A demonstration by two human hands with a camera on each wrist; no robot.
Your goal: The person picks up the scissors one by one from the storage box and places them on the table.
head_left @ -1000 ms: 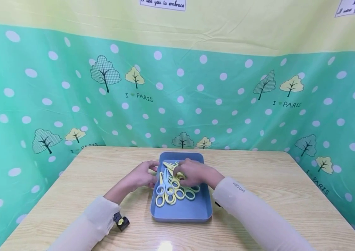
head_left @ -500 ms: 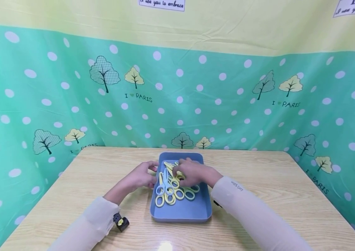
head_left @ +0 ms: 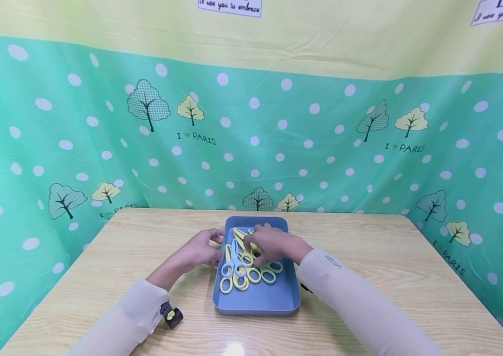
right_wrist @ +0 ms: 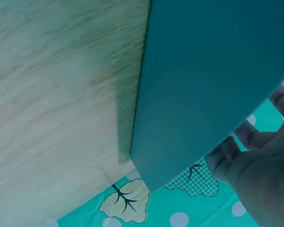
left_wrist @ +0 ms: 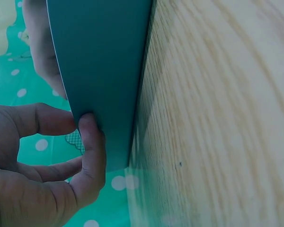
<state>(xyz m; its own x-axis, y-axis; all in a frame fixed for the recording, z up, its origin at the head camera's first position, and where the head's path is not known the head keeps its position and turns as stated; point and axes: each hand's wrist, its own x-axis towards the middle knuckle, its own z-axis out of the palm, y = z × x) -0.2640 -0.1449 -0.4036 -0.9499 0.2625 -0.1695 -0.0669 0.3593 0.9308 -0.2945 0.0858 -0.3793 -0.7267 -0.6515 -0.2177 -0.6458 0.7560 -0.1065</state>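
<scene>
A blue-grey tray sits on the table with a pile of children's scissors in it. My left hand pinches the tray's left wall; in the left wrist view the thumb lies on the wall's outer face and a finger meets the rim. My right hand reaches over the right wall into the tray, fingers and thumb around the handles of yellow scissors; its fingertips are partly hidden. Pale blue scissors lie on top at the left, pale green scissors at the lower right, with more yellow handles between.
The wooden table extends to both sides of the tray. A green and yellow printed cloth hangs behind and at the sides. A black strap is on the left sleeve.
The right hand shifts very slightly, and the yellow scissors under it move a little to the right. The left hand and the tray stay in place.
</scene>
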